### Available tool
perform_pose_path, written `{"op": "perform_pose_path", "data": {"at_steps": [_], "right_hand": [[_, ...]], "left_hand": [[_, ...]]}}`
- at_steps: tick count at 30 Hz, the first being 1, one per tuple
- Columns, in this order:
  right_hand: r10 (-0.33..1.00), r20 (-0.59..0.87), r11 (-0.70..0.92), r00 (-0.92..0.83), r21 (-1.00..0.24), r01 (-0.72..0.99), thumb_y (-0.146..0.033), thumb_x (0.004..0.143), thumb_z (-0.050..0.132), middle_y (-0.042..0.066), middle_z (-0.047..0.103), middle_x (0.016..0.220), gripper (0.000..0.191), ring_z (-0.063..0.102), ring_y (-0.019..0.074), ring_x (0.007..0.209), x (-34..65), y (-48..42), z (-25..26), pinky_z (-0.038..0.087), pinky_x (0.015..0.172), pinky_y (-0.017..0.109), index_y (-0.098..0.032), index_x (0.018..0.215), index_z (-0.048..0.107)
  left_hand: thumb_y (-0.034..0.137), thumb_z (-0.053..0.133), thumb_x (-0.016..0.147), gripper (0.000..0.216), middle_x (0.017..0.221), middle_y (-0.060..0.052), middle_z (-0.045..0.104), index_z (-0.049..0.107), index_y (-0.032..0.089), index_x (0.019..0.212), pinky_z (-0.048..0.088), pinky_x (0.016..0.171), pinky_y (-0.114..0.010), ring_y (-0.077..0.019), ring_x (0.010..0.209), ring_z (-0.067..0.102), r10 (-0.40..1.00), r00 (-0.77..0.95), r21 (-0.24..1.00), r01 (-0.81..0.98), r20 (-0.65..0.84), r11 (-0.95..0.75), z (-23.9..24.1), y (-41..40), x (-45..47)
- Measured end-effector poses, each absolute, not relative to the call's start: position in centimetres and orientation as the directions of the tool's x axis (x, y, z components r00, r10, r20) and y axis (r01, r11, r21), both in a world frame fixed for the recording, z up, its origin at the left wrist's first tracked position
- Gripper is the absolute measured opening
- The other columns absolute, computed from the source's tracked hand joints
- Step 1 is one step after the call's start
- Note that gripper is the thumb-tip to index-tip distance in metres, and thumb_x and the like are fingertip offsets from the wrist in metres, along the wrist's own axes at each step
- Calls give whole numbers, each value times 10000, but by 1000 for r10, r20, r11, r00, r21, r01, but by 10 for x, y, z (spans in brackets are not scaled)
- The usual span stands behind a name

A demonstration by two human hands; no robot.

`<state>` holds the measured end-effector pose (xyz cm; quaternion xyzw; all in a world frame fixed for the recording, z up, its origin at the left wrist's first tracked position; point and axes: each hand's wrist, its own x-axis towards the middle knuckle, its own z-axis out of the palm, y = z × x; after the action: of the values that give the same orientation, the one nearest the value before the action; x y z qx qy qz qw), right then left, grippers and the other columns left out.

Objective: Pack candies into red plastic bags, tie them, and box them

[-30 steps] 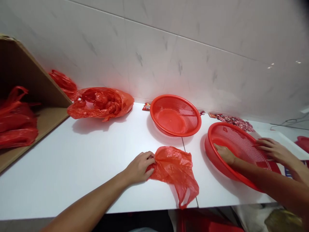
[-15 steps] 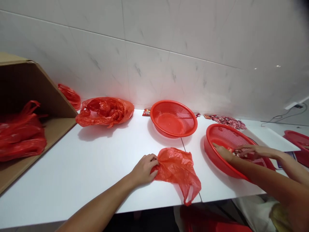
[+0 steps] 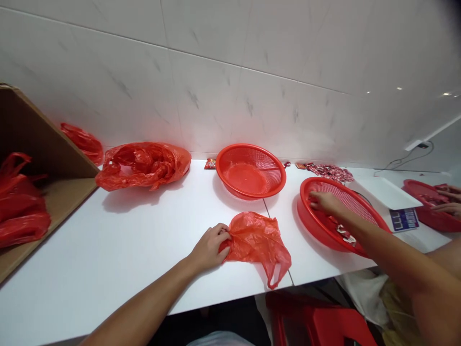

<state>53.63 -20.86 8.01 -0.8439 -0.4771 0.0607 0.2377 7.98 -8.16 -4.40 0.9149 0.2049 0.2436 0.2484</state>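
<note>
My left hand rests on the white table, its fingers curled on the left edge of a flattened red plastic bag. The bag's handle loop points toward the table's front edge. At the right, my right hand reaches into a red mesh basket, near its left inner wall. Its fingers are bent together; what they hold, if anything, I cannot make out. Small red-and-white pieces lie in the basket below my forearm. Another red mesh basket stands behind the flat bag, with nothing visible in it.
A crumpled red bag lies at the back left, beside a cardboard box holding a red bag. Small packets line the wall near a white tray. At far right, another person's hands are over a red basin.
My right hand has shifted up along the basket's left wall. Another person's hand has left that basket. My left hand stays on the bag; the view has turned slightly right.
</note>
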Motion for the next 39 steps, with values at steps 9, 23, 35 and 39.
{"op": "perform_pose_path", "data": {"at_steps": [9, 23, 35, 39], "right_hand": [[549, 423, -9, 721, -860, 511, -355, 804, 738, -27, 586, 606, 231, 501, 153, 422, 466, -237, 126, 393, 402, 269, -254, 992, 651], [966, -234, -191, 107, -931, -310, -480, 792, 863, -43, 599, 639, 394, 472, 84, 478, 259, -232, 22, 377, 474, 205, -212, 1019, 685], [921, -379, -309, -88, -850, 426, -216, 762, 735, 65, 790, 1092, 533, 705, 208, 902, 298, -231, 43, 568, 840, 323, -211, 1293, 772], [906, -423, -403, -12, -871, 279, -264, 758, 783, 35, 772, 983, 444, 701, 180, 799, 304, -220, 29, 577, 737, 299, -214, 1194, 719]], "left_hand": [[341, 694, 937, 356, 1550, -153, 423, 667, 222, 1271, 579, 1042, -462, -274, 1199, 643, 501, 801, 624, 215, 328, -751, -38, -80, 74], [719, 595, 954, 602, 1431, -161, 553, 624, 263, 1347, 501, 1092, -515, -305, 1298, 541, 324, 674, 531, -120, 664, -839, -28, -85, 60], [934, 541, 800, 729, 1191, -148, 709, 726, 229, 785, 483, 1047, -533, -330, 1148, 588, 239, 816, 537, -100, 525, -838, -31, -87, 52], [915, 542, 813, 723, 1146, -141, 717, 649, 206, 717, 509, 980, -480, -302, 1098, 600, 174, 740, 477, -218, 650, -852, -32, -91, 55]]}}
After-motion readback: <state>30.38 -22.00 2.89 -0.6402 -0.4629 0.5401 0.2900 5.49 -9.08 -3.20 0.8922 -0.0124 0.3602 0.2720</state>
